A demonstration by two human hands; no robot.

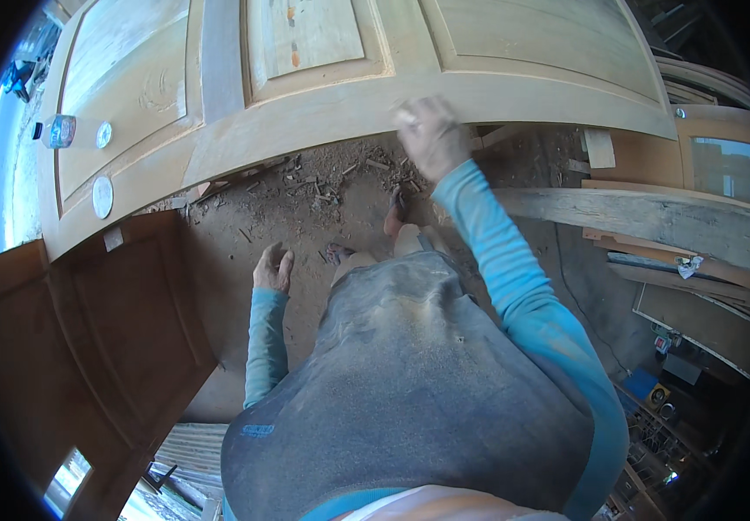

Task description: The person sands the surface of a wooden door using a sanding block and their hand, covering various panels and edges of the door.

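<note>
A pale, unpainted panelled wooden door (pixel 323 123) lies flat in front of me. At its near edge is my right hand (pixel 432 139), fingers curled in over the rail and slightly blurred. Something small and whitish may be under those fingers, but I cannot make out what it is. My left hand (pixel 273 267) hangs low, apart from the door, with its fingers loosely bent and nothing in it. Dust covers my right hand and the front of my dark shirt.
On the door's left end are a clear bottle (pixel 62 131) and two round lids or discs (pixel 102 197). A brown panelled door (pixel 132 304) stands at left. A thick wooden beam (pixel 635 214) juts in from the right. Wood scraps (pixel 310 193) litter the floor by my feet.
</note>
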